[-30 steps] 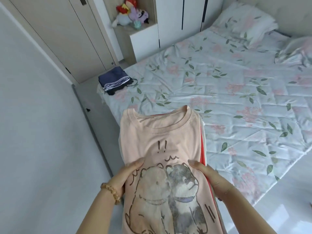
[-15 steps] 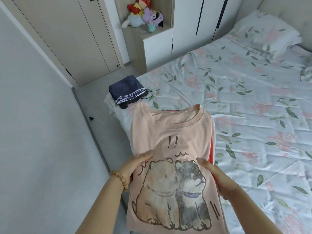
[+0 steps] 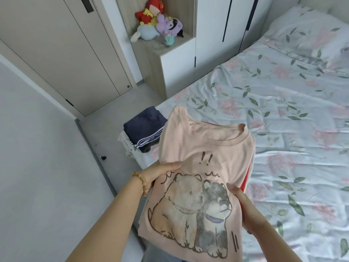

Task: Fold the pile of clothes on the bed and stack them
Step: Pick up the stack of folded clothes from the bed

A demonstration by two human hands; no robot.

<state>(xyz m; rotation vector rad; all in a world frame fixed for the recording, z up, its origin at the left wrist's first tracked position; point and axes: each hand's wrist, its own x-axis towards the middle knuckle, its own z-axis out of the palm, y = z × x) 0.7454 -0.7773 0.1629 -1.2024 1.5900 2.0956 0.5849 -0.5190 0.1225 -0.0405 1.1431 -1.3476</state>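
A stack of folded clothes, topped by a peach T-shirt (image 3: 205,148) printed with two cartoon dogs, is held in the air above the bed's near corner. My left hand (image 3: 160,172) grips the stack's left edge with the thumb on top. My right hand (image 3: 243,207) grips its right edge the same way. A red garment (image 3: 245,179) shows at the stack's right side under the peach shirt. A folded navy garment with white stripes (image 3: 144,130) lies on the bed's corner, just beyond the stack's far left edge.
The bed (image 3: 283,114) with a floral quilt stretches to the right, with a pillow (image 3: 309,33) at its far end. A white cabinet (image 3: 177,72) with plush toys (image 3: 156,21) stands beyond the bed corner. Grey floor (image 3: 105,127) and a wall (image 3: 37,167) lie to the left.
Both hands have carried the stack forward and left, closer to the navy garment on the bed corner. The grip on the stack is the same.
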